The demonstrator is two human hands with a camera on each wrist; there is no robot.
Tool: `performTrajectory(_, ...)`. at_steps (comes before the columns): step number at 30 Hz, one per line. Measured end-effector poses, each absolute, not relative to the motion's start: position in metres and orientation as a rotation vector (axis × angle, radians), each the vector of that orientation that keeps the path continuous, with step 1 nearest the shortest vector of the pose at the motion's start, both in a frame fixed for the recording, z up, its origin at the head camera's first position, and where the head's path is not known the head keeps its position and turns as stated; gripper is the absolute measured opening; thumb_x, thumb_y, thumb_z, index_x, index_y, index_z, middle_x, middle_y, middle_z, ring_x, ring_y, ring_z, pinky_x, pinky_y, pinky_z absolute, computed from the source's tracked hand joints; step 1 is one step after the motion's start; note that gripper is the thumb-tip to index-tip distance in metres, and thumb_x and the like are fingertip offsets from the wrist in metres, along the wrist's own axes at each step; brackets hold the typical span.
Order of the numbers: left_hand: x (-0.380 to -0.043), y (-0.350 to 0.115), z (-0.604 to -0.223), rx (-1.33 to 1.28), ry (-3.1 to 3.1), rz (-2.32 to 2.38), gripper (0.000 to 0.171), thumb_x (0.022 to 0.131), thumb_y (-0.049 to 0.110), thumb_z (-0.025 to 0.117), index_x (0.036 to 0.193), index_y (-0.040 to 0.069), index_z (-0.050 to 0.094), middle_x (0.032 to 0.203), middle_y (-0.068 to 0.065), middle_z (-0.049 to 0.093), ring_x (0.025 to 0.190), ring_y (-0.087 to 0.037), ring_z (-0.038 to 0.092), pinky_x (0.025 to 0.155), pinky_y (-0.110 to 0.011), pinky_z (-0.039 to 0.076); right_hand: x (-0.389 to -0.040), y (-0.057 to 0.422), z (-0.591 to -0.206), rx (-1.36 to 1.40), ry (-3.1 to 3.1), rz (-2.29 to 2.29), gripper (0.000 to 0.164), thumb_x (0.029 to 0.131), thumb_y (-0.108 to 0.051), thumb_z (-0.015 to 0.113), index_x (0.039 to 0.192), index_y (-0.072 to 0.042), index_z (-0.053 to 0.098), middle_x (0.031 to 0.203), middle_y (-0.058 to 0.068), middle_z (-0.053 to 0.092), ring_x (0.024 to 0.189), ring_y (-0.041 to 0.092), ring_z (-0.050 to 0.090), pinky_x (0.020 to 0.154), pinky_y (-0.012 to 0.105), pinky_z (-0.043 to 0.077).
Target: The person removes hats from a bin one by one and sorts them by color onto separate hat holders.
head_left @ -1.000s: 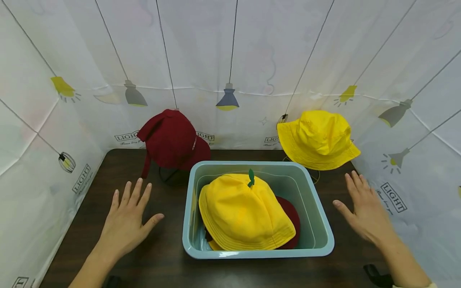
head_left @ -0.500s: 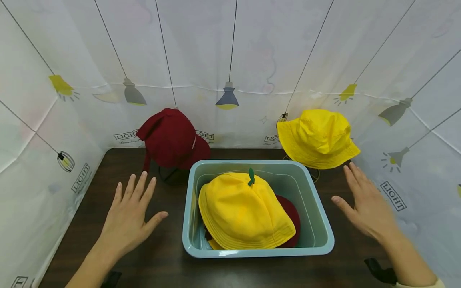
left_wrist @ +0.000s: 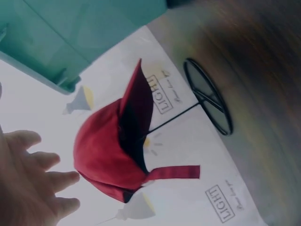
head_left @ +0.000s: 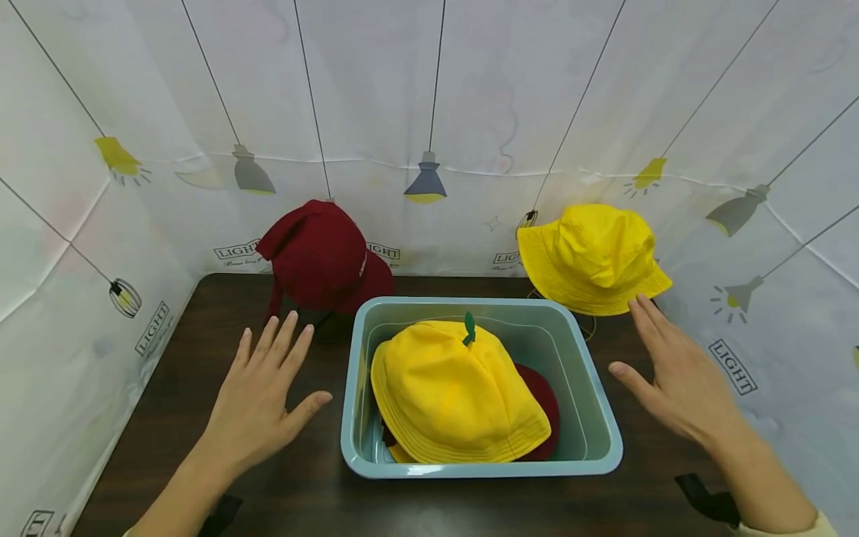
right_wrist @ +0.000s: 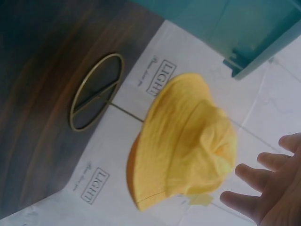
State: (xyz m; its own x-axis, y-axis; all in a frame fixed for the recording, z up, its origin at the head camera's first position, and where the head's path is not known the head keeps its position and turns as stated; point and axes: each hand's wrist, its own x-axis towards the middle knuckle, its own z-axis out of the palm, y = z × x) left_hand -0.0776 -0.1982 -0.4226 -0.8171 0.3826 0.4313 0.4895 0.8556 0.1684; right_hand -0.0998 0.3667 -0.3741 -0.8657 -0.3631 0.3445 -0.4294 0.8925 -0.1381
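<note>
Lamp-print sheeting (head_left: 376,89) backs your table (head_left: 470,507). Around the tub (head_left: 483,470): your left hand (head_left: 266,399) at nine o'clock, right hand (head_left: 679,379) at three, both with fingers apart; red cap (head_left: 318,257) ten, yellow hat (head_left: 597,261) past one.

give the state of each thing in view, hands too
Red cap: perched on black stand, strap hanging
Yellow bucket hat: perched on gold stand
Blue tub: uncovered, partly filled
Yellow hat in tub: crown up
Dark red item in tub: partly covered
Left hand: empty, fingers spread
Right hand: empty, fingers extended
</note>
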Motion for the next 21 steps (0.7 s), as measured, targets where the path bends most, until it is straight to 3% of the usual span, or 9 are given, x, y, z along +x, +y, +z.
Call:
performTrajectory(8, -0.079, -0.188, -0.416, -0.702, -2.584, -0.44, 0.085, 0.104, 0.07, 0.037, 0.161, 0.007, 0.04, 0.169, -0.016, 0.03, 0.157, -0.039, 0.025, 0.126, -0.063, 0.01, -0.098, 0.351, -0.361, 0.641, -2.746, 0.285, 0.091, 0.1, -0.049, 0.065, 0.167, -0.006, 0.022, 0.173, 0.012, 0.022, 0.146, 0.049, 0.039, 0.124, 0.056, 0.025)
performTrajectory(15, -0.08, -0.181, -0.416, -0.734, -2.559, -0.481, 0.084, 0.104, 0.07, 0.035, 0.163, 0.01, 0.037, 0.171, -0.012, 0.029, 0.156, -0.039, 0.028, 0.127, -0.059, 0.01, -0.102, 0.339, -0.351, 0.689, -2.695, 0.291, 0.095, 0.095, -0.053, 0.071, 0.167, -0.01, 0.026, 0.171, 0.011, 0.029, 0.135, 0.051, 0.05, 0.104, 0.066, 0.043)
performTrajectory(21, -0.081, -0.178, -0.415, -0.757, -2.53, -0.518, 0.083, 0.105, 0.07, 0.032, 0.163, 0.011, 0.038, 0.17, -0.01, 0.03, 0.154, -0.038, 0.031, 0.127, -0.058, 0.014, -0.102, 0.328, -0.342, 0.733, -2.677, 0.301, 0.095, 0.093, -0.05, 0.075, 0.166, -0.008, 0.029, 0.169, 0.014, 0.033, 0.127, 0.051, 0.056, 0.097, 0.067, 0.047)
